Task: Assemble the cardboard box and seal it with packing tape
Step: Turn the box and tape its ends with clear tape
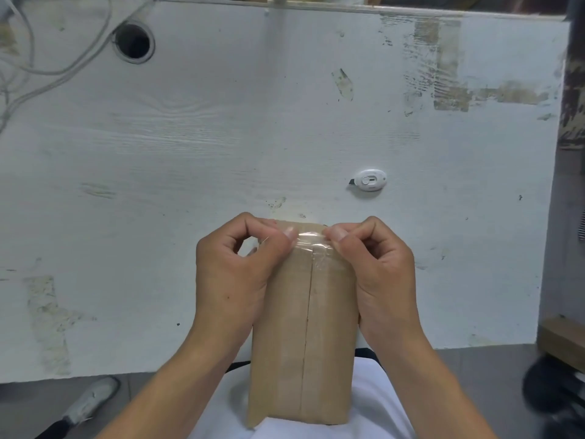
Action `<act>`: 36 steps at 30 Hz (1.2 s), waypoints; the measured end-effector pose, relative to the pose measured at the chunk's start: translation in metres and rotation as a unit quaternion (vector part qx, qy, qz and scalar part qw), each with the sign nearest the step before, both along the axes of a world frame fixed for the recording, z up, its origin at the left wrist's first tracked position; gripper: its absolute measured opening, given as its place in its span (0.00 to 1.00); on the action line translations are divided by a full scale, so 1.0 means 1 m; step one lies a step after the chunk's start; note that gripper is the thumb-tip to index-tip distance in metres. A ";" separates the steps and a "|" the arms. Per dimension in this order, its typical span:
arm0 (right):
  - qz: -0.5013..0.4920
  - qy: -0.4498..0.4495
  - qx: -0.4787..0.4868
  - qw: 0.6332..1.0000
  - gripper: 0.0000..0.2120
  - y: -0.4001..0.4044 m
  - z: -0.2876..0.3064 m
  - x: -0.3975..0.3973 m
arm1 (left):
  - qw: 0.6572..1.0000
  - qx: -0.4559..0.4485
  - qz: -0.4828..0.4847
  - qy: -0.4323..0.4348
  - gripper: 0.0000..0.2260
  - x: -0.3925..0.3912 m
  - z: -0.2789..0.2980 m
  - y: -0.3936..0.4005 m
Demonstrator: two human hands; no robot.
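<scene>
One cardboard box point(304, 337), one strip of clear packing tape point(311, 240), one small white box cutter point(368, 181) and two hands are in view. The box is long and narrow, with its far end over the near edge of the white table point(221, 137) and its near end toward the person's lap; a seam runs down the middle of its top face.

The left hand point(234, 274) sits at the box's 10 o'clock corner, the right hand point(380, 270) at its 2 o'clock corner, so the box lies between them with their palms against its long sides. Both hands have curled fingers, and each thumb and forefinger pinches one end of the tape, which lies across the far end of the seam.

The cutter lies on the table at 1 o'clock from the box, apart from both hands. A round cable hole point(134, 42) with white cables point(63, 71) sits at the table's 10 o'clock.
</scene>
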State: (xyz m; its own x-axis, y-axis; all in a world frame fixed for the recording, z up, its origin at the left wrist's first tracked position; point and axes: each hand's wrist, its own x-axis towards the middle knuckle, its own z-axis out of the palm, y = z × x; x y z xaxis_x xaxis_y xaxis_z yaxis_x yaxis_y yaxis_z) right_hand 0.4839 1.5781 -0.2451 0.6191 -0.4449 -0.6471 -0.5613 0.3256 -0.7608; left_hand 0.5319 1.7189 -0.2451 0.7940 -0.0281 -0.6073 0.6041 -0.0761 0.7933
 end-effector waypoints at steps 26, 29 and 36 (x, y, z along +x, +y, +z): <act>0.153 -0.180 -0.115 0.965 0.02 -0.014 -0.017 -0.009 | 0.976 0.065 -0.100 -0.185 0.03 -0.008 -0.010 0.009; 0.172 -0.185 -0.132 0.959 0.05 -0.019 -0.023 -0.016 | 0.976 0.051 -0.118 -0.178 0.05 -0.010 -0.013 0.014; 0.209 -0.150 -0.192 0.947 0.10 -0.023 -0.025 -0.017 | 0.983 0.009 -0.115 -0.141 0.10 -0.011 -0.018 0.023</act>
State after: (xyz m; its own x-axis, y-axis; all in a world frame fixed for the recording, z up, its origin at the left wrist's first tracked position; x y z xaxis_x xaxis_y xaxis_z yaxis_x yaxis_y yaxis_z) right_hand 0.4666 1.5552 -0.2701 0.9232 -0.2871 -0.2556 -0.3209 -0.2097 -0.9236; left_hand 0.5205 1.7421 -0.2634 0.9050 -0.2182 -0.3652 0.3249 -0.1997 0.9244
